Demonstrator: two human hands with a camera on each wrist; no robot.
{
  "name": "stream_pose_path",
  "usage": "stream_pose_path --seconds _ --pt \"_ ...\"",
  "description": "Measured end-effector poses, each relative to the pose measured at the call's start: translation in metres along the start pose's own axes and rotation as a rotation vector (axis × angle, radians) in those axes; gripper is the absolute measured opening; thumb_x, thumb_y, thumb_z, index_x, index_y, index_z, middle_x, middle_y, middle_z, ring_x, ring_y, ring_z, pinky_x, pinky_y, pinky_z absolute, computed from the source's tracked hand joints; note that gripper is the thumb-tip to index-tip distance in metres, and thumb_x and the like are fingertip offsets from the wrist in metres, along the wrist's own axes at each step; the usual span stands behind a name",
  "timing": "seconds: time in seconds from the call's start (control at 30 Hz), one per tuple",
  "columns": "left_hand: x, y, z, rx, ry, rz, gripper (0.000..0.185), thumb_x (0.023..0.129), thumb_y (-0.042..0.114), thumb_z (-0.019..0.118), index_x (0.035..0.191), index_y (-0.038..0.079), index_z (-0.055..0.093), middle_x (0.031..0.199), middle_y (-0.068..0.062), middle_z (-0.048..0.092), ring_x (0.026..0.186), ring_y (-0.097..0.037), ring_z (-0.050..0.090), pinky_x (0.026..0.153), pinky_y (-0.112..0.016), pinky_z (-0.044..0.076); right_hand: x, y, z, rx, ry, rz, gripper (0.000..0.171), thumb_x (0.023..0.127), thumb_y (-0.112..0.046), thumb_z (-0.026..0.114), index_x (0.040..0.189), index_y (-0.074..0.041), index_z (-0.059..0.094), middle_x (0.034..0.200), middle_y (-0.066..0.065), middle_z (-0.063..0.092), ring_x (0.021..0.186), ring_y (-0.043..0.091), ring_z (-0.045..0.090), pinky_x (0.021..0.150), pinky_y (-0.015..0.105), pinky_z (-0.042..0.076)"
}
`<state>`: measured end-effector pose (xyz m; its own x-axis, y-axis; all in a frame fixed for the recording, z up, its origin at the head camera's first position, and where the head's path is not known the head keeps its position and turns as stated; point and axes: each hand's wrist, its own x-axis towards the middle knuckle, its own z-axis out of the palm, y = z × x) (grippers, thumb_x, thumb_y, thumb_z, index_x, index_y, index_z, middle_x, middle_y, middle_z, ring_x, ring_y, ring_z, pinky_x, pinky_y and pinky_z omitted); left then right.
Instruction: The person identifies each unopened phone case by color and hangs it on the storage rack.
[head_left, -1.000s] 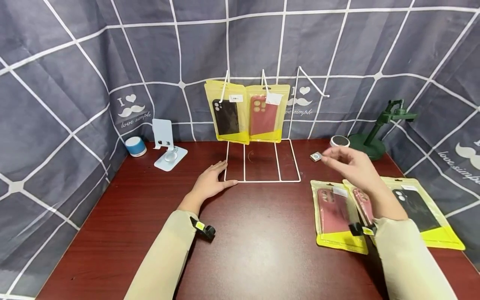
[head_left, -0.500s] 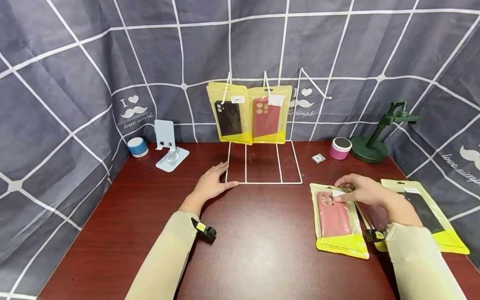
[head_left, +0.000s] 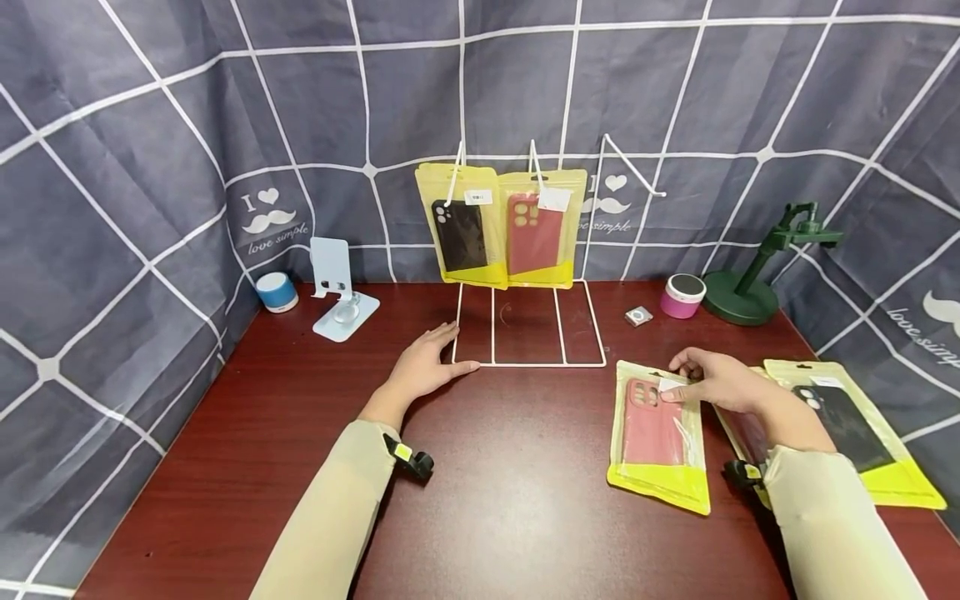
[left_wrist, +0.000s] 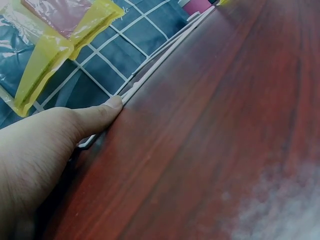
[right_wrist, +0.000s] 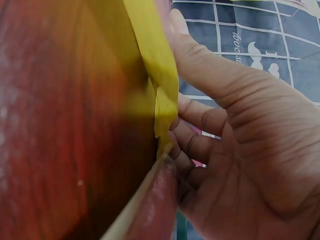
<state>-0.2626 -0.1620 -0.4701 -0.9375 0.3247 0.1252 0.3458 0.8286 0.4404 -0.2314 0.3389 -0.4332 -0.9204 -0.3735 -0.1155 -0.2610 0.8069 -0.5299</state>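
On the dark red tabletop [head_left: 525, 500], the right hand [head_left: 716, 383] pinches the top edge of a yellow packet holding a pink phone case [head_left: 657, 433], thumb on top and fingers curled beneath. Two more packets [head_left: 847, 425] lie just right of it. Farther back, the left hand [head_left: 423, 367] rests flat, fingers straight, its thumb touching the white wire rack [head_left: 528, 363], where two packets [head_left: 501, 225] hang.
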Motion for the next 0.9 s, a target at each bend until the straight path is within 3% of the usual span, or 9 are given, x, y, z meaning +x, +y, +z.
stream_pose_path --seconds 0.2,0.43,0.67,0.9 --pt "-0.002 -0.003 0.002 -0.001 -0.002 -0.015 0.095 0.084 0.072 0.063 0.153 0.009 0.044 0.159 -0.007 0.039 0.148 -0.026 0.031 0.121 -0.041 0.023 0.0 -0.005 0.001 -0.045 -0.005 -0.006 0.039 0.08 -0.044 0.084 0.092 -0.012 0.066 0.08 -0.001 0.054 0.077 0.017 0.048 0.066 0.03 0.038" --pt "0.002 -0.004 0.003 0.011 0.014 -0.002 0.097 0.084 0.075 0.06 0.153 0.009 0.044 0.158 -0.008 0.04 0.148 -0.027 0.032 0.121 -0.042 0.025 -0.003 -0.003 -0.003 -0.053 -0.006 -0.024 0.038 0.082 -0.044 0.082 0.094 -0.013 0.065 0.081 -0.001 0.052 0.076 0.017 0.047 0.064 0.029 0.037" --pt "0.003 -0.003 0.002 0.009 -0.001 -0.011 0.097 0.084 0.075 0.06 0.154 0.01 0.043 0.159 -0.006 0.039 0.149 -0.025 0.031 0.121 -0.042 0.024 -0.006 0.005 -0.005 0.059 -0.033 -0.079 0.02 0.088 -0.023 0.077 0.098 -0.01 0.065 0.086 0.001 0.055 0.081 0.015 0.05 0.068 0.027 0.043" --pt "0.001 -0.003 0.003 0.01 0.0 -0.018 0.097 0.083 0.077 0.06 0.154 0.011 0.043 0.159 -0.006 0.039 0.148 -0.027 0.031 0.12 -0.044 0.025 -0.009 0.003 -0.002 0.048 -0.019 -0.121 0.007 0.091 -0.011 0.072 0.092 -0.012 0.065 0.088 0.0 0.053 0.081 0.013 0.048 0.069 0.027 0.042"
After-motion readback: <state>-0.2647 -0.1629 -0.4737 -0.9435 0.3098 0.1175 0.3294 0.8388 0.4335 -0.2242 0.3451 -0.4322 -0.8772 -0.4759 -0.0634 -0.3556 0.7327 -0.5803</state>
